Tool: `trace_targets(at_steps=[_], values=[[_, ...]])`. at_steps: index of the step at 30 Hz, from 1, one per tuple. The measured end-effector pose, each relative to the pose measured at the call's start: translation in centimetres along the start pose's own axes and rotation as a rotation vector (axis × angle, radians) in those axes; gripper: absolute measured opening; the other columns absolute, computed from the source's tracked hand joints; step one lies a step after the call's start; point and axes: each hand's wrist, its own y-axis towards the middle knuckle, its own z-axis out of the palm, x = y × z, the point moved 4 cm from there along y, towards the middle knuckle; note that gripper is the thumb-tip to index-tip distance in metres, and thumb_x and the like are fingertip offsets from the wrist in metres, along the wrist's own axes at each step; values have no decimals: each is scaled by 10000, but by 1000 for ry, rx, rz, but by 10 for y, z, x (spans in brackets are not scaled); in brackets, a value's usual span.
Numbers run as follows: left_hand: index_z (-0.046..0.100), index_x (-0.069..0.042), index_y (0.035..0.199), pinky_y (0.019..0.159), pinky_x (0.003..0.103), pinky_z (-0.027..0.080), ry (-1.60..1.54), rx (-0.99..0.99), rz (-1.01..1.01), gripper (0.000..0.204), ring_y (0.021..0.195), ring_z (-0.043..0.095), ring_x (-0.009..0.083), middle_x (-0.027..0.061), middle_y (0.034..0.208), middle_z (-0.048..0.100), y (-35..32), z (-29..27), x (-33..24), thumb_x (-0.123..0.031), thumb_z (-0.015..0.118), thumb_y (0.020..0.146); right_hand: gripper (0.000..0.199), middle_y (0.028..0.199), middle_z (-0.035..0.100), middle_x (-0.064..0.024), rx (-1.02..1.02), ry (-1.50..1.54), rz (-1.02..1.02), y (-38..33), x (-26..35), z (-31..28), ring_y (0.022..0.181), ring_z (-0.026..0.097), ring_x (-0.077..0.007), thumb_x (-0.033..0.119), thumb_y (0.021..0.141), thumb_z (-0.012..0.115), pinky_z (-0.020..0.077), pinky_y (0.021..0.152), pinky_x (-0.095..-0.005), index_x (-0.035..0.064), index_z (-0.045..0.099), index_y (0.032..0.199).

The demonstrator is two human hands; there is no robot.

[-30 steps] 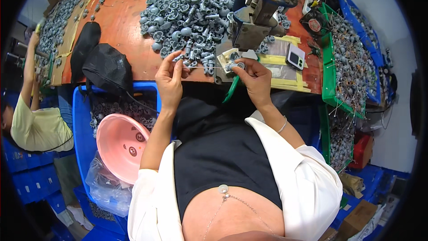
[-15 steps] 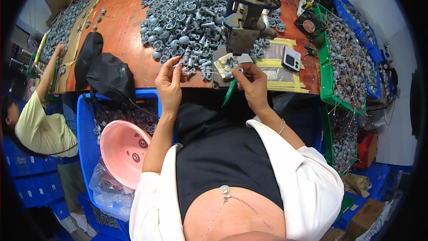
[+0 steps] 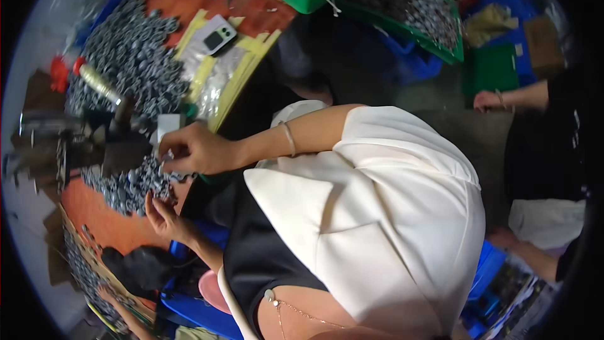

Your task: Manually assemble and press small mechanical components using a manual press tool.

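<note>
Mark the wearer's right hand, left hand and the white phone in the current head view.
right hand [image 3: 206,148]: head view, on the back of the hand
left hand [image 3: 170,222]: head view, middle of the hand
white phone [image 3: 219,36]: head view, on its dark panel

I see the table [image 3: 107,220] glowing orange-red, striped at one corner with yellow tape [image 3: 245,79], and the parts [image 3: 129,56] heaped on it all one dull grey. The phone [image 3: 219,35] is white with a black camera patch. Past it, a bright green crate [image 3: 308,1] trails whitish wires [image 3: 333,0]. The jacket [image 3: 402,176] nearest me is plain white over a black top [image 3: 270,239]. Below are a black bag [image 3: 141,267], a pink basin [image 3: 214,291] and a blue tub [image 3: 201,315]. The co-worker's shirt [image 3: 541,145] is mostly black, the shorts [image 3: 544,220] off-white, the carton [image 3: 544,44] brown.
</note>
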Motion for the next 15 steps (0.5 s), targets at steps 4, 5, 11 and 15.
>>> trace_targets(at_steps=[4, 5, 11, 15], values=[[566, 2, 1176, 646, 221, 422, 106, 62, -11, 279, 675, 519, 91, 33, 750, 565, 0, 11, 0, -175, 515, 966, 166, 584, 540, -11, -20, 108, 40, -10, -3, -10, 528, 490, -63, 122, 755, 735, 404, 513, -246, 28, 632, 844], [566, 2, 1176, 646, 221, 422, 118, 77, -26, 279, 675, 519, 91, 33, 750, 565, 1, 14, 1, -175, 515, 966, 172, 582, 545, -24, -25, 58, -11, -11, -2, -12, 520, 496, -78, 125, 748, 737, 407, 512, -253, 26, 629, 839], [570, 15, 1172, 658, 227, 467, 207, 45, 0, 295, 707, 553, 108, 69, 836, 604, -3, 13, -6, -187, 539, 958, 187, 579, 563, -50, 16, 59, -18, -15, 3, -13, 514, 524, -108, 132, 729, 742, 414, 513, -268, 28, 627, 834], [579, 6, 1162, 635, 218, 416, 216, 14, 0, 292, 693, 508, 92, 34, 767, 558, -8, 27, -14, -196, 545, 953, 186, 590, 579, -58, 11, 76, 25, -17, 0, -18, 519, 543, -123, 125, 728, 734, 420, 516, -276, 32, 623, 845]])
